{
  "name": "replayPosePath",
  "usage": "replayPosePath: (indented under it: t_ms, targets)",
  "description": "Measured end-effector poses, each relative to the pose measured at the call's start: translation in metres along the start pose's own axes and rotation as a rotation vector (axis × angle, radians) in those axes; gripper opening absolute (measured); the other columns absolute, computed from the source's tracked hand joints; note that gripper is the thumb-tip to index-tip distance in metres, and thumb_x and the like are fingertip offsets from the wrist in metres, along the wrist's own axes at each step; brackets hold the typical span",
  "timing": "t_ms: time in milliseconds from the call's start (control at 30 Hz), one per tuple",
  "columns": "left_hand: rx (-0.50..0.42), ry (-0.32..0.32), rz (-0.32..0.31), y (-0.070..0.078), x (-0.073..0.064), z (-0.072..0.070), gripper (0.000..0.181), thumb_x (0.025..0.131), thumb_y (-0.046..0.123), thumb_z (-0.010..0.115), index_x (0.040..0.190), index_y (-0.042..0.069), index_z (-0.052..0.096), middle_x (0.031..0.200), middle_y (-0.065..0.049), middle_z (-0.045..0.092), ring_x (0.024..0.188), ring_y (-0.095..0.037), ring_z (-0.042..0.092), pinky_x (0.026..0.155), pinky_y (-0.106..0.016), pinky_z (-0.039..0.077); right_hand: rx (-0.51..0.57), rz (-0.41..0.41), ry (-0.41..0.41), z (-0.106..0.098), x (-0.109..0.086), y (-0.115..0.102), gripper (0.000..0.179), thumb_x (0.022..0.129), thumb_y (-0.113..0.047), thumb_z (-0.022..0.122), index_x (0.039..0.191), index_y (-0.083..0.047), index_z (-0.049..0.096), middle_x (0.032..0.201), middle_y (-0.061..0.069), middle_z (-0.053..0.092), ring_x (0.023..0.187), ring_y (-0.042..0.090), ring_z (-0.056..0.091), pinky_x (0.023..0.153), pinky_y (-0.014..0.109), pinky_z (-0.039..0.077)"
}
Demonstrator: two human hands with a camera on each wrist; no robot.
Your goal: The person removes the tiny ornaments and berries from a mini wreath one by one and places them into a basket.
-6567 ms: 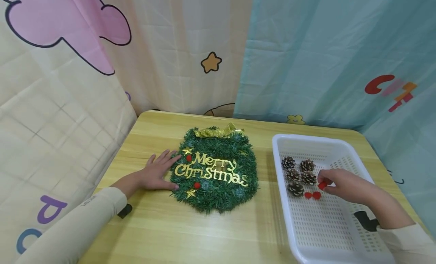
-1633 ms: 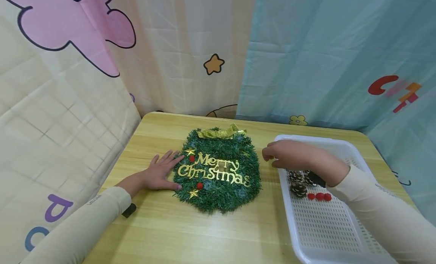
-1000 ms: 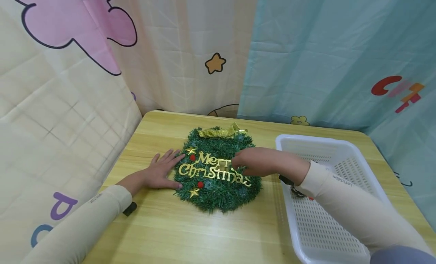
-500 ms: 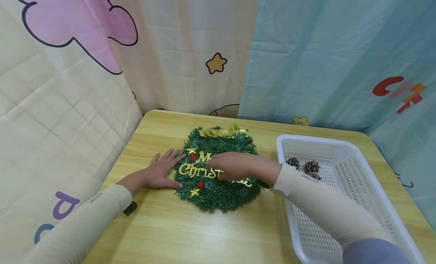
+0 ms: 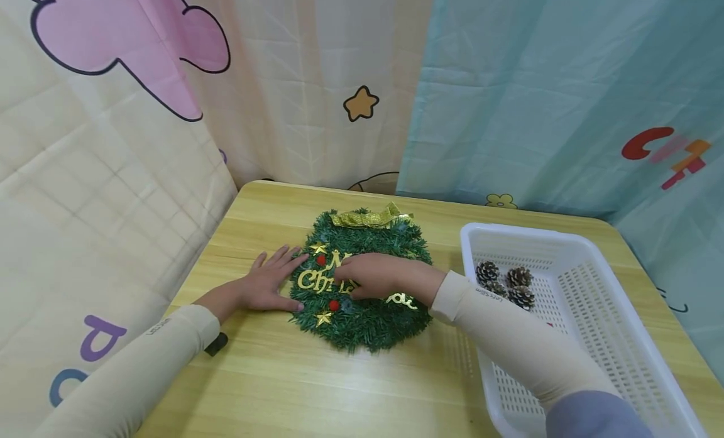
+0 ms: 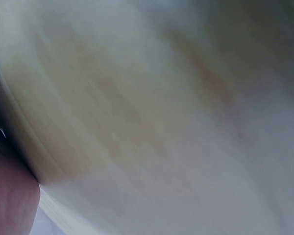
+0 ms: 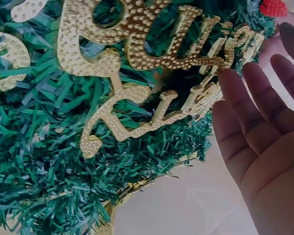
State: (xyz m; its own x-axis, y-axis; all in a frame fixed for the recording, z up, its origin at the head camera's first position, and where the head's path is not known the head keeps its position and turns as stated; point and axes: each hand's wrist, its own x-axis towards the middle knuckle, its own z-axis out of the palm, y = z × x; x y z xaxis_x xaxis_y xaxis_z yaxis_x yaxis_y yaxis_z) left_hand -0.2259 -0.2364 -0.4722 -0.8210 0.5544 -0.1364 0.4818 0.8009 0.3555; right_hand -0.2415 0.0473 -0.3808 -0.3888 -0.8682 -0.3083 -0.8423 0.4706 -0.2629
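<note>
A green tinsel wreath [image 5: 376, 331] lies on the table, topped by a gold bow [image 5: 362, 220]. Gold "Merry Christmas" lettering [image 5: 313, 281] spans its middle. Near its left edge are gold stars [image 5: 323, 318] and small red balls [image 5: 334, 305]. My left hand [image 5: 264, 288] rests spread flat at that edge, fingertips touching the tinsel. Over the lettering is my right hand [image 5: 370, 276], covering part of the words. In the right wrist view its fingers [image 7: 255, 122] look loosely bent beside the letters, with nothing seen between thumb and index finger. The left wrist view is mostly blur.
To the right stands a white perforated basket [image 5: 616, 287]. Several pine cones [image 5: 519, 277] lie inside it, and my right forearm [image 5: 515, 331] crosses over its near side. A patterned curtain [image 5: 317, 111] hangs behind the wooden table [image 5: 317, 388].
My right hand pinched a red ball in the basket earlier. Since then it has crossed leftward onto the wreath's lettering, shifting slightly further left in the last half second. My left hand has stayed put.
</note>
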Motion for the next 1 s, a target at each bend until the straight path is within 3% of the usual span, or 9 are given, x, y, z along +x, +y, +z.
replayPosePath:
  t_ms: [400,633,900,1000]
  targets:
    - [0.002,0.000,0.002,-0.001,0.001,0.000,0.111,0.080,0.076,0.061,0.161,0.019,0.012,0.166,-0.011,0.004,0.150,-0.037,-0.003,0.110,-0.071,-0.002,-0.006,-0.029,0.029,0.002,-0.001,0.003,0.028,0.097,-0.020,0.067,0.124,-0.014,0.064,0.121,0.001,0.063,0.104,0.014,0.061,0.090,0.032,0.050]
    - [0.001,0.003,0.002,-0.002,0.001,0.000,0.110,0.080,0.076,0.061,0.162,0.020,0.012,0.166,-0.010,0.004,0.150,-0.037,-0.002,0.110,-0.071,-0.001,-0.050,-0.006,0.001,0.003,0.000,0.000,0.034,0.095,-0.024,0.069,0.128,-0.016,0.063,0.121,0.000,0.063,0.084,0.008,0.061,0.086,0.032,0.050]
    - [-0.002,0.006,0.004,0.000,0.000,-0.001,0.109,0.081,0.074,0.061,0.161,0.018,0.013,0.166,-0.011,0.005,0.150,-0.038,-0.001,0.109,-0.071,-0.001,-0.077,0.022,-0.027,0.002,0.005,-0.006,0.038,0.094,-0.028,0.072,0.129,-0.018,0.063,0.123,-0.003,0.065,0.101,0.011,0.064,0.088,0.032,0.051]
    - [0.001,0.014,0.011,-0.002,0.000,0.000,0.108,0.082,0.073,0.061,0.161,0.018,0.013,0.166,-0.011,0.005,0.150,-0.039,-0.001,0.109,-0.071,0.000,-0.100,0.025,-0.035,0.001,0.010,-0.011,0.040,0.092,-0.029,0.073,0.129,-0.019,0.063,0.119,-0.005,0.067,0.097,0.009,0.064,0.087,0.031,0.051]
